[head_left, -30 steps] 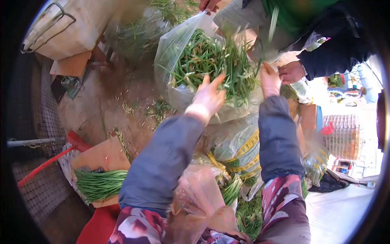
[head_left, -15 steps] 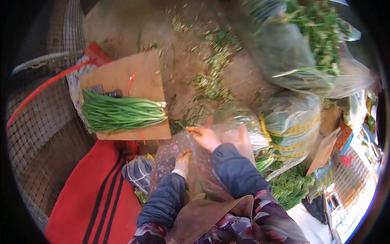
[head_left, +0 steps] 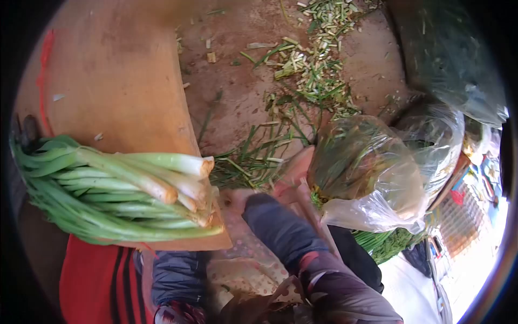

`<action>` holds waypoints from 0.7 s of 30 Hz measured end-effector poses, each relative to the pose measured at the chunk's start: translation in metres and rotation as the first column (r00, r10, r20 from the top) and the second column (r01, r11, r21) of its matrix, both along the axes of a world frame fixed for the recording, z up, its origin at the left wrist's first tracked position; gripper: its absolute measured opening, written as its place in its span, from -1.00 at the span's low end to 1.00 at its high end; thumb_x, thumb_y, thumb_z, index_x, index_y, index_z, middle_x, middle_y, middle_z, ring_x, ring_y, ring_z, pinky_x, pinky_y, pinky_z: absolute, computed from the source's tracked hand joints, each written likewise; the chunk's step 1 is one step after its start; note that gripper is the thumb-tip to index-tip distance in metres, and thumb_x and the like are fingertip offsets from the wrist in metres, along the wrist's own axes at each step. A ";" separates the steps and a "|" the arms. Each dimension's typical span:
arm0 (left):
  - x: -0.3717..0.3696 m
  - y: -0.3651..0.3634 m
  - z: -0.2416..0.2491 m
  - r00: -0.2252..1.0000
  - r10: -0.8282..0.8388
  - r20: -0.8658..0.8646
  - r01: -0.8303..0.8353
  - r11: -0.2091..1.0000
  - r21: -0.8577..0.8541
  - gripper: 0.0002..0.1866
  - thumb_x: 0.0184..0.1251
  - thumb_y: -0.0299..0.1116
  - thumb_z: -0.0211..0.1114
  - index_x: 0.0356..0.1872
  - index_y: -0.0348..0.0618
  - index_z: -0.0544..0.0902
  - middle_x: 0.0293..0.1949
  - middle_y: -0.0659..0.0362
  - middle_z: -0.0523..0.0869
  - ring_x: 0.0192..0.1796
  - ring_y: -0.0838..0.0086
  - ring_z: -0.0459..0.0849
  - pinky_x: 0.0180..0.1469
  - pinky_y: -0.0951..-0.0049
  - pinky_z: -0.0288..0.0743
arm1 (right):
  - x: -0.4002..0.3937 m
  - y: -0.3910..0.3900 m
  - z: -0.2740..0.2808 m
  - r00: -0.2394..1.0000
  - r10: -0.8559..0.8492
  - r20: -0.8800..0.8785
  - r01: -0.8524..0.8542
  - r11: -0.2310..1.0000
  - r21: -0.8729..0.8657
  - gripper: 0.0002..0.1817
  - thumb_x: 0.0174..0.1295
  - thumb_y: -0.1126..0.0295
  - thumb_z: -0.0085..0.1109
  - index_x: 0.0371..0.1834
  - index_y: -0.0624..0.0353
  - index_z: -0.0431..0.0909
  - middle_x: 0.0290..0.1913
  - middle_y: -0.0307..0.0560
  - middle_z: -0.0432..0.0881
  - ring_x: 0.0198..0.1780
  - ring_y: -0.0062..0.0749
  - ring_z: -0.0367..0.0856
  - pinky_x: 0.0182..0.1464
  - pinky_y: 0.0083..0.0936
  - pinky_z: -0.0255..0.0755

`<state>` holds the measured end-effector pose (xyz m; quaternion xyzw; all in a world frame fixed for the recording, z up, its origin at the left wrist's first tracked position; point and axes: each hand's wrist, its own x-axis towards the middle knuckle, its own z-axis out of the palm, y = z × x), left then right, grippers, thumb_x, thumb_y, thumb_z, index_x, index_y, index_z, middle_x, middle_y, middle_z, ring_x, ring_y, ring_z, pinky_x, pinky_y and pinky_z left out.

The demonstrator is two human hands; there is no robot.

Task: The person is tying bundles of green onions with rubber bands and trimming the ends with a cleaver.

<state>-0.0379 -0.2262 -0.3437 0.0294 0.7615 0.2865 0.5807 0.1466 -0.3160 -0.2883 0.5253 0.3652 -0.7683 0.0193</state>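
Note:
Green onions [head_left: 135,189], with white root ends facing right, lie in a pile along the near edge of a flat brown board [head_left: 124,81]. My right hand [head_left: 235,200] is just beside the board's right edge, blurred and partly hidden, so its fingers do not show clearly. My left hand is hidden under the board; only its dark blue sleeve [head_left: 178,278] shows below the near edge. A spotted pinkish apron [head_left: 243,264] spreads over my lap between the sleeves.
Cut stems and trimmings [head_left: 318,48] litter the brown floor ahead. Clear plastic bags of greens [head_left: 367,167] stand on the right, with a large dark bag [head_left: 453,59] behind them. A red cloth with black stripes [head_left: 91,286] lies at lower left.
My view has come closer to the board, and the green onions now look much larger. My left hand, visible before on the spotted apron, is now out of sight beneath the board.

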 end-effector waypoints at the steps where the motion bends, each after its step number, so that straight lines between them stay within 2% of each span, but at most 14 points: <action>1: 0.005 0.008 0.002 0.999 -0.031 -0.029 0.031 0.999 0.025 -0.39 0.33 0.08 0.16 0.23 -0.15 0.44 0.15 -0.02 0.52 0.11 0.25 0.55 0.12 0.25 0.46 | 0.032 0.046 0.020 0.997 0.001 0.083 0.000 1.000 -0.011 -0.38 0.15 0.00 0.14 0.29 -0.03 0.41 0.03 0.12 0.63 0.07 0.04 0.59 0.02 -0.14 0.46; 2: 0.013 0.016 0.007 0.996 -0.067 -0.062 0.070 0.996 0.055 -0.38 0.33 0.08 0.16 0.24 -0.16 0.44 0.15 -0.03 0.52 0.12 0.25 0.54 0.13 0.25 0.45 | 0.054 0.070 0.018 0.951 0.009 0.310 -0.008 1.000 -0.004 -0.40 0.14 0.00 0.17 0.25 -0.01 0.45 0.06 0.11 0.62 0.07 0.03 0.59 0.03 -0.17 0.49; 4: 0.032 0.034 0.022 0.978 -0.149 -0.145 0.166 0.979 0.114 -0.37 0.32 0.10 0.16 0.25 -0.16 0.43 0.17 -0.03 0.51 0.14 0.25 0.53 0.15 0.25 0.43 | 0.124 0.100 0.010 0.764 -0.353 0.541 0.114 0.898 0.425 -0.49 0.17 0.12 0.12 0.17 0.09 0.49 -0.02 0.10 0.64 0.00 0.00 0.62 0.05 -0.19 0.51; 5: 0.042 0.043 0.030 0.964 -0.185 -0.191 0.214 0.966 0.145 -0.36 0.32 0.11 0.16 0.25 -0.16 0.43 0.18 -0.04 0.50 0.15 0.25 0.52 0.16 0.25 0.42 | 0.165 0.119 0.007 0.678 -0.495 0.543 0.151 0.817 0.556 -0.47 0.18 0.13 0.15 0.20 0.12 0.48 0.05 0.11 0.62 0.06 -0.03 0.60 0.10 -0.24 0.48; 7: 0.060 0.064 0.049 0.929 -0.239 -0.283 0.302 0.932 0.202 -0.34 0.31 0.12 0.16 0.26 -0.17 0.42 0.19 -0.05 0.49 0.17 0.25 0.51 0.18 0.25 0.41 | 0.244 0.160 0.026 0.717 -0.493 0.493 0.247 0.841 0.482 -0.46 0.19 0.16 0.18 0.26 0.01 0.46 0.03 0.10 0.64 0.03 -0.07 0.63 0.09 -0.33 0.49; 9: 0.075 0.086 0.064 0.886 -0.267 -0.380 0.376 0.893 0.249 -0.32 0.31 0.14 0.16 0.27 -0.17 0.41 0.20 -0.05 0.48 0.19 0.24 0.50 0.20 0.25 0.39 | 0.295 0.200 0.091 0.807 -0.389 0.444 0.290 0.916 0.277 -0.53 0.25 0.15 0.18 0.25 -0.13 0.51 -0.03 -0.08 0.70 -0.06 -0.52 0.66 -0.14 -0.53 0.52; 10: 0.083 0.093 0.069 0.866 -0.276 -0.417 0.405 0.877 0.259 -0.31 0.31 0.14 0.16 0.27 -0.17 0.41 0.21 -0.06 0.47 0.20 0.24 0.49 0.21 0.25 0.38 | 0.318 0.209 0.113 0.795 -0.463 0.392 0.356 0.880 0.316 -0.53 0.34 0.15 0.09 0.33 -0.14 0.43 0.01 -0.19 0.66 -0.09 -0.58 0.61 -0.21 -0.67 0.47; 11: 0.088 0.105 0.072 0.843 -0.276 -0.462 0.433 0.858 0.277 -0.31 0.30 0.15 0.16 0.28 -0.17 0.40 0.22 -0.06 0.47 0.21 0.24 0.49 0.22 0.25 0.37 | 0.357 0.209 0.108 0.749 -0.541 0.383 0.393 0.828 0.400 -0.53 0.36 0.15 0.07 0.33 -0.13 0.42 0.08 -0.20 0.63 0.02 -0.52 0.59 -0.15 -0.58 0.48; 12: 0.094 0.115 0.073 0.821 -0.287 -0.494 0.464 0.839 0.284 -0.30 0.30 0.16 0.16 0.28 -0.18 0.40 0.22 -0.06 0.46 0.22 0.24 0.48 0.23 0.25 0.36 | 0.388 0.215 0.107 0.624 -0.671 0.401 0.458 0.730 0.508 -0.55 0.30 0.12 0.19 0.26 -0.15 0.51 0.03 -0.26 0.67 -0.16 -0.60 0.59 -0.27 -0.65 0.42; 15: 0.111 0.135 0.068 0.770 -0.300 -0.563 0.520 0.806 0.281 -0.27 0.29 0.18 0.15 0.30 -0.18 0.39 0.25 -0.08 0.45 0.25 0.24 0.46 0.25 0.25 0.33 | 0.460 0.248 0.095 0.393 -0.805 0.444 0.467 0.591 0.658 -0.28 0.14 -0.07 0.27 0.36 -0.08 0.38 0.33 -0.12 0.42 0.28 -0.13 0.40 0.08 -0.21 0.39; 16: 0.118 0.138 0.063 0.756 -0.305 -0.579 0.533 0.801 0.274 -0.26 0.29 0.19 0.15 0.30 -0.18 0.38 0.25 -0.08 0.44 0.26 0.24 0.45 0.26 0.25 0.33 | 0.464 0.266 0.093 0.315 -0.834 0.452 0.505 0.551 0.665 -0.26 0.14 -0.11 0.25 0.38 -0.08 0.35 0.37 -0.08 0.38 0.37 -0.09 0.32 0.20 -0.18 0.34; 19: 0.134 0.144 0.048 0.745 -0.312 -0.590 0.538 0.804 0.255 -0.23 0.28 0.21 0.15 0.32 -0.19 0.37 0.27 -0.09 0.43 0.29 0.24 0.43 0.29 0.24 0.30 | 0.517 0.299 0.019 0.425 -0.780 0.459 0.357 0.611 0.707 -0.19 0.11 -0.18 0.24 0.40 -0.03 0.33 0.40 -0.03 0.33 0.40 -0.11 0.29 0.27 -0.23 0.30; 20: 0.145 0.135 0.036 0.741 -0.343 -0.578 0.544 0.811 0.216 -0.23 0.28 0.22 0.15 0.32 -0.19 0.37 0.28 -0.09 0.42 0.30 0.23 0.43 0.30 0.24 0.29 | 0.522 0.295 -0.002 0.613 -0.644 0.459 0.046 0.608 0.793 -0.12 0.08 -0.25 0.22 0.39 0.05 0.33 0.41 0.08 0.30 0.42 -0.13 0.27 0.32 -0.31 0.26; 21: 0.153 0.127 0.027 0.739 -0.349 -0.577 0.539 0.819 0.195 -0.22 0.28 0.22 0.15 0.33 -0.19 0.36 0.29 -0.10 0.42 0.31 0.23 0.42 0.31 0.24 0.28 | 0.513 0.297 -0.021 0.577 -0.691 0.436 0.121 0.600 0.791 -0.13 0.06 -0.27 0.22 0.34 0.09 0.38 0.38 0.14 0.34 0.40 -0.11 0.30 0.32 -0.32 0.28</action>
